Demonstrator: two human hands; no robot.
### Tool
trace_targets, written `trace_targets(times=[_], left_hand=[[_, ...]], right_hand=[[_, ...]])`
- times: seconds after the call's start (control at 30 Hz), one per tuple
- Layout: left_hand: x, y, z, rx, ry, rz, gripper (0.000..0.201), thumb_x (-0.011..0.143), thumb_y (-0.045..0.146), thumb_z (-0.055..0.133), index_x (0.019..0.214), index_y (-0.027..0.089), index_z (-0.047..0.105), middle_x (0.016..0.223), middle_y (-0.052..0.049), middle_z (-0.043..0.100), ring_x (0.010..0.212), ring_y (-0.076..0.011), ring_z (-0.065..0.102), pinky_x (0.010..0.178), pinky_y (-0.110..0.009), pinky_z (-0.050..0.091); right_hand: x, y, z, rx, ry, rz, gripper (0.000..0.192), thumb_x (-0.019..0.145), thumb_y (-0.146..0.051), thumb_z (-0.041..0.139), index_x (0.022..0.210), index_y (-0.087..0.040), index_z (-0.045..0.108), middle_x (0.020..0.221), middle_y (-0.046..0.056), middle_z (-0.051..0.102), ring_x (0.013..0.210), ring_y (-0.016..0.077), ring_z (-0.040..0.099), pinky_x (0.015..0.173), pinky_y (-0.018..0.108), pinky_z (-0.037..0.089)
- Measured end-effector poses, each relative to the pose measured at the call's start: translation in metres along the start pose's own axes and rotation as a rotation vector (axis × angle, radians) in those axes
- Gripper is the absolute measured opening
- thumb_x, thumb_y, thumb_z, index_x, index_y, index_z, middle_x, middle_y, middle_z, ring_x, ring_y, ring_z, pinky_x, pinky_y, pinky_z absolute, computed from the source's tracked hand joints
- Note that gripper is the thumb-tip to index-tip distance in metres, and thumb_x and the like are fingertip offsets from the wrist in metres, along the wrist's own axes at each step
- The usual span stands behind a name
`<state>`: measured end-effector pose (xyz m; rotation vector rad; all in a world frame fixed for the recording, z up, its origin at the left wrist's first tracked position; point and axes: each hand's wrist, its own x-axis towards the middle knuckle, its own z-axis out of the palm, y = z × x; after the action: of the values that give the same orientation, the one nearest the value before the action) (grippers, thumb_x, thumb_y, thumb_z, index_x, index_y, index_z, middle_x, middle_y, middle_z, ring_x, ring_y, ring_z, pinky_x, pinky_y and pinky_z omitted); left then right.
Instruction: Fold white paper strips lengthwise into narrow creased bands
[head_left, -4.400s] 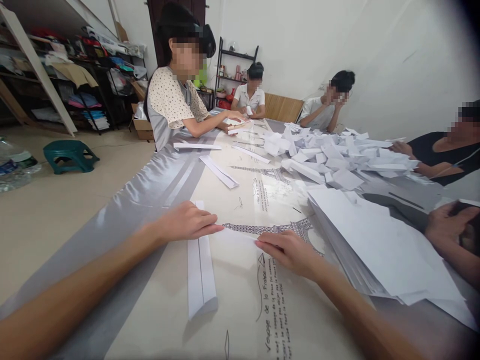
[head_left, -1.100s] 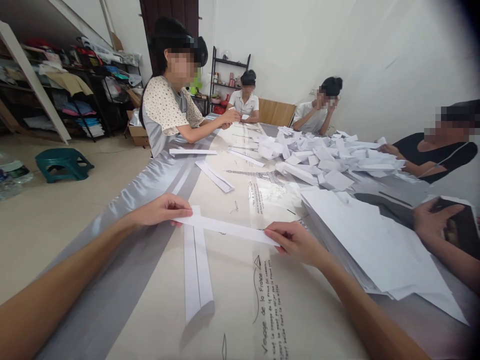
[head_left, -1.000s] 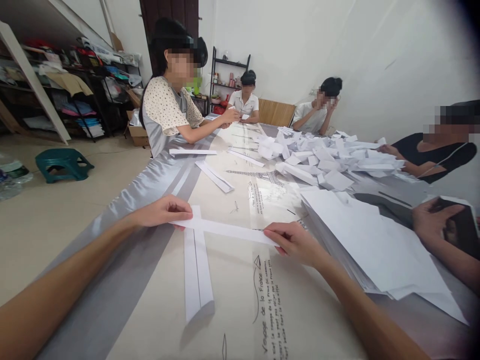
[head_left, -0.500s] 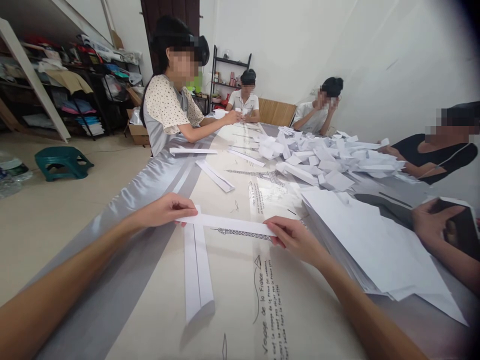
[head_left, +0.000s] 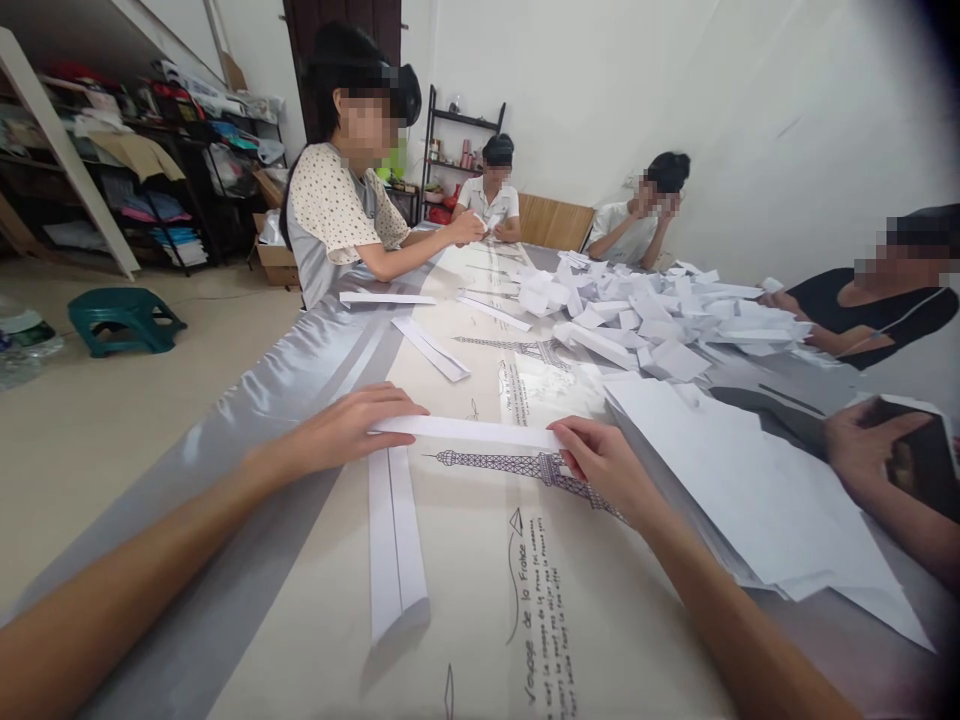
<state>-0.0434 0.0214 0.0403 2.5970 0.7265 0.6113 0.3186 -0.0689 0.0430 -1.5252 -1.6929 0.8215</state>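
Held a folded strip (head_left: 469, 432) flat at frame centre: left hand (head_left: 352, 425) pressed on one end, right hand (head_left: 607, 465) pinched the other. One finished strip (head_left: 396, 540) lay below; thick sheet stack (head_left: 750, 490) at right, seemingly unfolded.

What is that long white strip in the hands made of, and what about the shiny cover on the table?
The strip looks like plain matte white paper, folded flat: thin, with crisp straight edges, like the folded piece lying beside it. The table cover seems to be glossy plastic or satin-like sheeting: it reflects light and carries printed tower drawings.
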Motion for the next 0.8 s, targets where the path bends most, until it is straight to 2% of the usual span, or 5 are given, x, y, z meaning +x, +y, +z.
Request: trace_targets(times=[0.13,0.3,0.43,0.67,0.8], left_hand=[[0.000,0.004,0.001,0.031,0.060,0.026,0.031,0.100,0.047,0.058,0.115,0.022,0.068,0.116,-0.009,0.067,0.106,-0.0245,0.063,0.093,-0.034,0.047],[0.000,0.018,-0.001,-0.010,-0.024,-0.064,0.034,0.096,0.053,0.062,0.104,0.020,0.060,0.101,-0.005,0.064,0.091,-0.0211,0.060,0.080,-0.030,0.045],[0.001,0.025,-0.001,-0.098,-0.023,-0.082,0.029,0.099,0.049,0.057,0.102,0.020,0.058,0.101,-0.004,0.064,0.091,-0.0196,0.058,0.084,-0.029,0.044],[0.000,0.014,0.004,-0.144,0.028,-0.152,0.027,0.098,0.047,0.057,0.099,0.021,0.057,0.092,-0.001,0.067,0.084,-0.0175,0.061,0.079,-0.027,0.044],[0.000,0.010,0.005,-0.236,0.069,-0.214,0.029,0.096,0.049,0.060,0.095,0.020,0.055,0.079,0.002,0.063,0.073,-0.0148,0.058,0.068,-0.024,0.042]], right_hand=[[0.000,0.000,-0.001,0.033,0.013,0.037,0.036,0.100,-0.048,0.050,0.078,-0.021,0.061,0.058,-0.002,0.043,0.049,0.0127,0.037,0.049,0.030,0.035],[0.002,0.005,-0.003,0.085,0.013,0.094,0.031,0.098,-0.046,0.052,0.091,-0.020,0.067,0.059,-0.002,0.043,0.049,0.0129,0.039,0.049,0.031,0.036],[0.002,0.003,-0.003,0.106,0.011,0.095,0.029,0.098,-0.043,0.053,0.087,-0.020,0.067,0.058,-0.002,0.042,0.049,0.0126,0.038,0.049,0.031,0.034],[0.000,0.001,-0.003,0.192,0.017,0.113,0.033,0.098,-0.051,0.055,0.097,-0.021,0.067,0.061,-0.003,0.043,0.051,0.0123,0.037,0.051,0.030,0.034],[0.000,0.000,-0.005,0.376,-0.020,0.082,0.037,0.095,-0.056,0.060,0.087,-0.019,0.064,0.068,-0.002,0.041,0.055,0.0112,0.034,0.051,0.029,0.031]])
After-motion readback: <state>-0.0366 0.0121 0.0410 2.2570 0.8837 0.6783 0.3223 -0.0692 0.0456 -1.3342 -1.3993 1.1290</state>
